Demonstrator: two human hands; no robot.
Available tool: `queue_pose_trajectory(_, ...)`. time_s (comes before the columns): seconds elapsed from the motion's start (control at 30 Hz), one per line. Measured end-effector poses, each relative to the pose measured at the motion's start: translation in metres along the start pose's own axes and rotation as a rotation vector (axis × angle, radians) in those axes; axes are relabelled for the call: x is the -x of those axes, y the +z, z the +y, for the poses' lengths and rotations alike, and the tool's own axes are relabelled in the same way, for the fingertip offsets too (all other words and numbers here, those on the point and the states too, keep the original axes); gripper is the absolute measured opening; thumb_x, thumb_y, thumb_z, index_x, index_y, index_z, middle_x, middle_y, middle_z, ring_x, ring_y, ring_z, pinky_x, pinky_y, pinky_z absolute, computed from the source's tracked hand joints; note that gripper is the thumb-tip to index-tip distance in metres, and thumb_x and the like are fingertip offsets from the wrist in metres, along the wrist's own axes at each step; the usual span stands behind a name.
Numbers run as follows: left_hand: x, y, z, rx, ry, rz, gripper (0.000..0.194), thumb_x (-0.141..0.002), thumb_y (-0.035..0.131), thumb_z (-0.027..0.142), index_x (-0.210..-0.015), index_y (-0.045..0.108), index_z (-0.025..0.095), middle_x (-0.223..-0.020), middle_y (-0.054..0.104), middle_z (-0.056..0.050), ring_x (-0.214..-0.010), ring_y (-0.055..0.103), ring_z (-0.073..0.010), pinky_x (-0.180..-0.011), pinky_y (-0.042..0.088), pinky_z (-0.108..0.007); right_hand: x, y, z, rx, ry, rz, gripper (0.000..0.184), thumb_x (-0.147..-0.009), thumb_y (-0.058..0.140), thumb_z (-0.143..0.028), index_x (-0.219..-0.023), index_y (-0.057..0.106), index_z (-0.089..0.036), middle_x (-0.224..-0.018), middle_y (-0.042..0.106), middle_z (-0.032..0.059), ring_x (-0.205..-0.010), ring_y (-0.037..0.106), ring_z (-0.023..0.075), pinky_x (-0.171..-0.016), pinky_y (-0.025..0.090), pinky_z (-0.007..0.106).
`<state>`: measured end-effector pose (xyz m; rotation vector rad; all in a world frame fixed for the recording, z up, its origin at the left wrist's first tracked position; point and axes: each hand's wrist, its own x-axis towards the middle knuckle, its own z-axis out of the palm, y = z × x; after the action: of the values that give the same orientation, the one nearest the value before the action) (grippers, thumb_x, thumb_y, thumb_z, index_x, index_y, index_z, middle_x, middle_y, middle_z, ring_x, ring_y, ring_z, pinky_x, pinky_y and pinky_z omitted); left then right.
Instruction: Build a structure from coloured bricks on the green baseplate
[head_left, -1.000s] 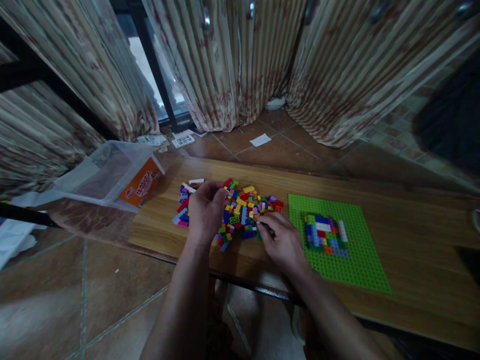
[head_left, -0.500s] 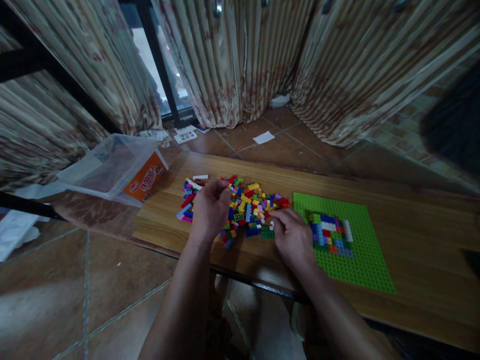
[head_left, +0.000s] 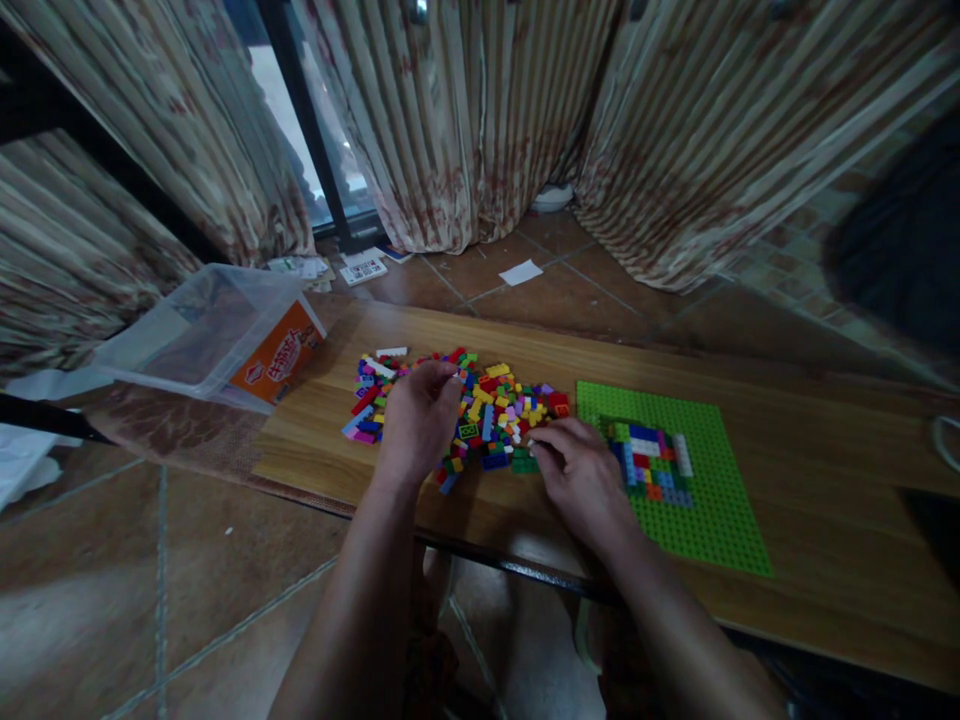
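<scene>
A loose pile of colourful toy building bricks (head_left: 487,410) lies on the wooden table. Over its left part is my left hand (head_left: 421,415), thumb and fingers pinched together; whatever they hold is too small to name. At the pile's right edge, my right hand (head_left: 581,475) pinches what looks like a small white brick (head_left: 532,443) between thumb and forefinger. Just right of that hand lies the green baseplate (head_left: 720,500). A flat block of mixed-colour bricks (head_left: 651,462) sits on it, its left side partly covered by my right hand.
A clear plastic box (head_left: 202,340) with an orange label stands at the table's left end. The wooden tabletop (head_left: 810,480) stretches on to the right of the baseplate. Papers (head_left: 520,272) lie on the tiled floor beyond, in front of striped curtains (head_left: 517,120).
My right hand has drawn slightly right and back from the pile, fingers still pinched. My left hand stays over the left part. The whole view shifts a little with my head.
</scene>
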<state>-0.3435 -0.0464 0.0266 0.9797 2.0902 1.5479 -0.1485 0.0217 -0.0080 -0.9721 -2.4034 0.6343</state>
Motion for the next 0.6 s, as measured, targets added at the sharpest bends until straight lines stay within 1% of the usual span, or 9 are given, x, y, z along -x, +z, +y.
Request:
queue_pose_trajectory(0.1,0.001,0.002,0.0,-0.058,0.012,-0.01,0.019,-0.081,0.059,0.024,-0.093,0.071,0.015,-0.077,0.069,-0.003,-0.07,0.061,-0.0153,-0.062,0.045,-0.023,-0.001,0.001,-0.003,0.034,0.015,-0.024,0.019,-0.091,0.053,-0.021,-0.095,0.072,-0.02,-0.099,0.064,0.0077,-0.093,0.059,0.023,-0.085,0.046,0.036)
queue_pose_trajectory(0.23,0.001,0.003,0.003,-0.103,0.031,-0.026,0.019,-0.081,0.059,0.025,-0.092,0.071,0.015,-0.076,0.07,-0.002,-0.069,0.063,-0.0157,-0.063,0.046,-0.024,-0.004,0.005,-0.006,0.044,0.035,-0.003,0.016,-0.09,0.056,-0.02,-0.087,0.072,-0.02,-0.095,0.063,0.0078,-0.092,0.058,0.0231,-0.083,0.046,0.034)
queue_pose_trajectory(0.43,-0.001,0.005,0.006,-0.119,-0.021,-0.056,0.024,-0.078,0.062,0.03,-0.095,0.071,0.015,-0.073,0.069,-0.001,-0.062,0.062,-0.0155,-0.057,0.046,-0.024,-0.009,0.012,-0.004,-0.013,0.025,0.009,0.016,-0.09,0.056,-0.018,-0.082,0.07,-0.021,-0.088,0.061,0.0056,-0.088,0.057,0.0208,-0.08,0.045,0.032)
queue_pose_trajectory(0.53,-0.001,0.007,0.006,-0.162,-0.037,-0.07,0.027,-0.077,0.062,0.033,-0.096,0.071,0.015,-0.071,0.069,-0.001,-0.061,0.062,-0.016,-0.055,0.045,-0.024,-0.01,0.009,-0.007,-0.042,0.022,0.018,0.017,-0.091,0.056,-0.018,-0.082,0.07,-0.02,-0.088,0.061,0.0058,-0.09,0.057,0.0204,-0.081,0.045,0.032)
queue_pose_trajectory(0.6,-0.001,0.008,0.006,-0.192,-0.035,-0.077,0.029,-0.077,0.062,0.034,-0.098,0.071,0.015,-0.074,0.071,-0.002,-0.065,0.064,-0.0169,-0.057,0.047,-0.024,-0.01,0.002,-0.008,-0.072,0.008,0.041,0.016,-0.091,0.056,-0.018,-0.083,0.07,-0.02,-0.089,0.062,0.0054,-0.091,0.057,0.0198,-0.082,0.045,0.031)
